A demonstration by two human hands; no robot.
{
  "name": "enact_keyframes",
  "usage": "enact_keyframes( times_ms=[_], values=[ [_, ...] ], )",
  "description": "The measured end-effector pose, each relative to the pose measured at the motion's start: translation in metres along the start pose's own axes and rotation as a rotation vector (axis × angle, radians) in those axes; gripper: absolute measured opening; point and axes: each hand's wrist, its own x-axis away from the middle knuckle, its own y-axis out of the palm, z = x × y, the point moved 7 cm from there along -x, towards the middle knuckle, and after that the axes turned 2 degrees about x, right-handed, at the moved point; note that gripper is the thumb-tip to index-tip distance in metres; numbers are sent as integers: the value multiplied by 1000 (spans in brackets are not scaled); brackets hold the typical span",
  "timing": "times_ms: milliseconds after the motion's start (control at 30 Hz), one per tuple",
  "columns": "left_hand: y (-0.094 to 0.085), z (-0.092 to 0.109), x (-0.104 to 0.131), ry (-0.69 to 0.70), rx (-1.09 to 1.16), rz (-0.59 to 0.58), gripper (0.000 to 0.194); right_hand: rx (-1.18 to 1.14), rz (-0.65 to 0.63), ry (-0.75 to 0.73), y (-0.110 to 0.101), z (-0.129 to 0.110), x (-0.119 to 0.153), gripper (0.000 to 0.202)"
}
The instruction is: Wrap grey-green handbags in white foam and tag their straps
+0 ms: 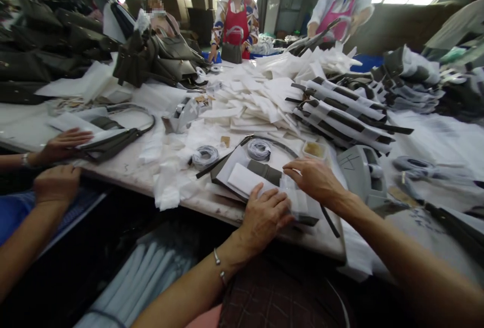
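A dark olive handbag lies flat at the table's front edge, with its strap curving behind it. White foam sheet covers part of its face, and a thin translucent wrap lies over its right side. My left hand rests on the near side of the bag with its fingers spread over the white sheet. From the right, my right hand reaches over the bag, fingers stretched out near the wrap's upper edge. Whether its fingertips touch the wrap I cannot tell.
Coiled grey cords, a tape dispenser and a small clear tub sit around the bag. White sheets and wrapped straps pile up behind. At left, a co-worker's hands are at another bag.
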Motion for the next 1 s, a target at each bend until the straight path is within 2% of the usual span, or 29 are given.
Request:
enact_keyframes(
  times_ms=[67, 167, 267, 333, 433, 500, 533, 600, 733, 833, 900, 1000],
  values=[
    [3, 1, 0, -9, -5, 7, 29, -165, 48, -64, 6, -24, 19, 34],
    [1, 1, 2, 19, -53, -4, 35, -250, 68, -132, 34, -48, 46, 46],
    [-22, -7, 7, 135, -115, -97, 41, -184, 115, -155, 56, -54, 61, 54],
    [-50, -30, 11, 141, -183, -143, 47, -115, 138, -194, 62, -57, 64, 66],
    [-90, -83, 19, 37, -299, -158, 60, -9, 145, -245, 63, -62, 63, 74],
    [-100, -106, 24, 26, -265, -183, 66, 28, 131, -250, 62, -59, 60, 70],
    [-101, -111, 27, 26, -239, -184, 67, 30, 121, -257, 60, -55, 59, 70],
    [-98, -106, 32, 7, -199, -160, 68, 10, 91, -298, 55, -46, 58, 73],
    [-85, -64, 37, -101, -189, -126, 73, -20, 79, -386, 44, -33, 61, 78],
    [-76, -42, 40, -128, -229, -139, 75, 23, 91, -394, 46, -39, 63, 75],
    [-72, -42, 42, -116, -269, -135, 69, 71, 108, -383, 52, -47, 64, 71],
    [-65, -52, 47, -59, -311, -107, 59, 119, 142, -367, 58, -59, 64, 65]
  ],
)
